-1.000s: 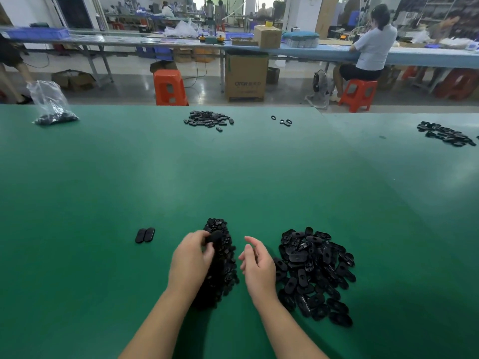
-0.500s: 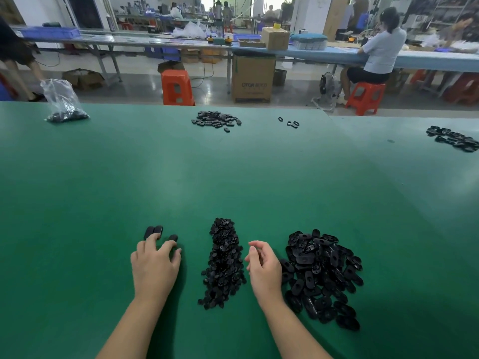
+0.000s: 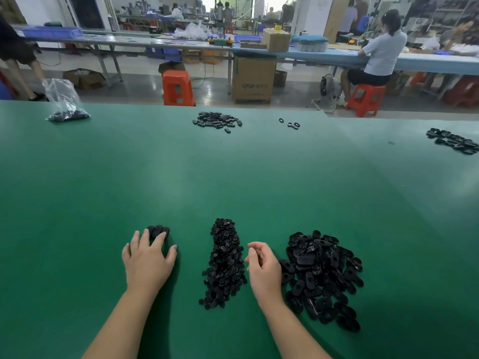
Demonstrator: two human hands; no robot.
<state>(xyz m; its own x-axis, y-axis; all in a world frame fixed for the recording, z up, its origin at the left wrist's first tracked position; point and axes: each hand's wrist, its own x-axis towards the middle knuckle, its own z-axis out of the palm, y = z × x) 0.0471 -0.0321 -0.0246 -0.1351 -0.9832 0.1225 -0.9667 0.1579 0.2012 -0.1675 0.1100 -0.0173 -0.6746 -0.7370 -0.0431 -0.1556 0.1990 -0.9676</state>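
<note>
On the green table (image 3: 233,177) a narrow heap of small black parts (image 3: 224,263) lies between my hands. To its right spreads a heap of larger black oval pieces (image 3: 324,278). A short row of black oval pieces (image 3: 158,230) sits at the left. My left hand (image 3: 147,260) lies palm down with straight fingers, the fingertips touching that row. My right hand (image 3: 264,268) hovers between the two heaps, fingers loosely curled, holding nothing that I can see.
Far across the table lie another pile of black pieces (image 3: 216,120), a few loose rings (image 3: 290,123), a clear bag of parts (image 3: 64,104) at the far left and a pile (image 3: 453,141) at the far right. Beyond are stools, cartons and seated workers.
My left hand left the middle heap and moved left to the row of oval pieces, which gained one more piece. My right hand has stayed between the heaps.
</note>
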